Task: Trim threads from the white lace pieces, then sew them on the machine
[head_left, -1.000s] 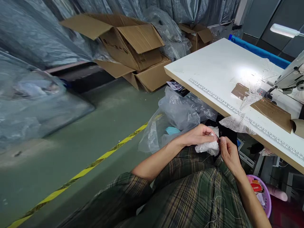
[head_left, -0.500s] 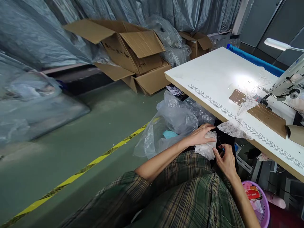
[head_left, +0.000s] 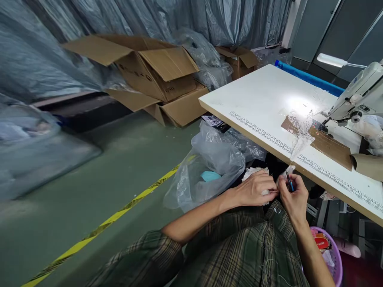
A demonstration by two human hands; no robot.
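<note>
My left hand is closed on white lace, with part of the fabric showing beyond its knuckles. Close beside it, my right hand is closed around small blue-handled thread snips, whose dark blades point up toward the table edge. Its thumb and fingers meet near the left fingertips, by another bit of lace. A white lace strip lies on the table and runs to its front edge, near the sewing machine's presser foot.
The white sewing table has a printed ruler along its front edge. A sewing machine stands at right. Clear plastic bags lie left of my lap. Open cardboard boxes sit behind. A purple basket stands below right.
My left hand has gone from fingers spread over the lace to gripping it. My right hand has risen beside it with the snips. The lace hanging over the table edge has shifted. The view has turned slightly.
</note>
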